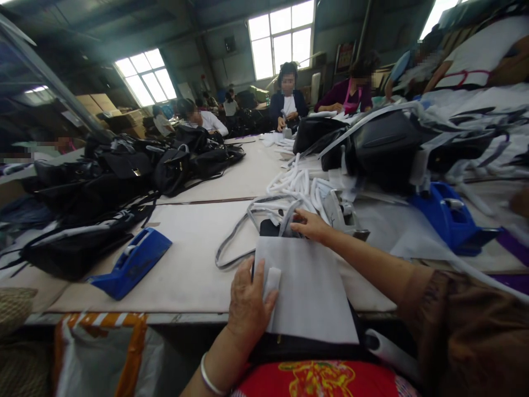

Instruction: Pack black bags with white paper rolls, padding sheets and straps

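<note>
A black bag [270, 227] with a white foam sheet [308, 286] over its front rests against the table edge before me. My left hand [248, 303] grips the bag's left side, thumb over the sheet. A short white foam piece [273, 280] shows between that thumb and the fingers. At the bag's top, my right hand [312, 225] closes its fingers on a plastic-wrapped strap [286, 220]. The strap's long loop [231, 242] lies on the table to the left. The bag's body is mostly hidden under the sheet.
Blue tape dispensers stand on the left [138, 259] and right [450, 218], a grey one [341, 212] beyond my right hand. White foam rolls [293, 182] lie behind the bag. Black bags are piled left [124, 171] and right [388, 143]. Several people work farther back.
</note>
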The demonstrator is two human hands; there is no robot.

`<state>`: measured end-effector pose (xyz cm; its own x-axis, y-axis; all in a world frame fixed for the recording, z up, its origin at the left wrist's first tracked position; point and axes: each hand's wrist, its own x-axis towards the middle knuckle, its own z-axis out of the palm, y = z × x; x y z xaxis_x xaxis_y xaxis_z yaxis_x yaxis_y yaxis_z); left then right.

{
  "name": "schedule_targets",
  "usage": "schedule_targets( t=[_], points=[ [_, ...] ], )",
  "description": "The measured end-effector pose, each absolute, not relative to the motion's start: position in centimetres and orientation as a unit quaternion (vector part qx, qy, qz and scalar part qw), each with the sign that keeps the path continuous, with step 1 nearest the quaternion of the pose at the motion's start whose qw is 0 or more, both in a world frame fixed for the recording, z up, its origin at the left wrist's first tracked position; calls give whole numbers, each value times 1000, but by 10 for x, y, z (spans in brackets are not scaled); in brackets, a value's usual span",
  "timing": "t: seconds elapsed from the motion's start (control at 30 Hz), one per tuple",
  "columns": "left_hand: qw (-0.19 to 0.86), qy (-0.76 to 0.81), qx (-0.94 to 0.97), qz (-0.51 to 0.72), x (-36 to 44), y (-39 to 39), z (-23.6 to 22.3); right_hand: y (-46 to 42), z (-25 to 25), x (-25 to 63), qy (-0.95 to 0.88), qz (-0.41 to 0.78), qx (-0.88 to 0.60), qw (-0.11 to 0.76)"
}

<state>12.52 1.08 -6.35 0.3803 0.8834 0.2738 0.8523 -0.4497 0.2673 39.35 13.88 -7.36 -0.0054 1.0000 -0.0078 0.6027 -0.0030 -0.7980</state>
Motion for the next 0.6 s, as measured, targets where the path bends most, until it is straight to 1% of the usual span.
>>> schedule_targets(
  t=[0.07, 0.13, 0.23, 0.33, 0.43, 0.53, 0.6],
  points=[
    [40, 465, 872, 146, 129, 15, -55, 150, -65, 391, -625, 336, -619, 337],
    [61, 426, 899, 85, 132, 21, -45, 160, -56, 396, -613, 355, -609, 357],
    [89, 399, 912, 31, 139, 31, -31, 166, -47, 412, -620, 380, -592, 347],
    [107, 382, 917, 32, 148, 45, -18, 160, -51, 424, -640, 379, -593, 308],
    [125, 381, 914, 65, 166, 67, -12, 151, -62, 420, -652, 372, -598, 282],
    [156, 462, 867, 101, 190, 101, -17, 148, -70, 405, -666, 359, -596, 270],
    [167, 511, 837, 102, 205, 128, -28, 149, -72, 395, -675, 339, -595, 274]
  ],
)
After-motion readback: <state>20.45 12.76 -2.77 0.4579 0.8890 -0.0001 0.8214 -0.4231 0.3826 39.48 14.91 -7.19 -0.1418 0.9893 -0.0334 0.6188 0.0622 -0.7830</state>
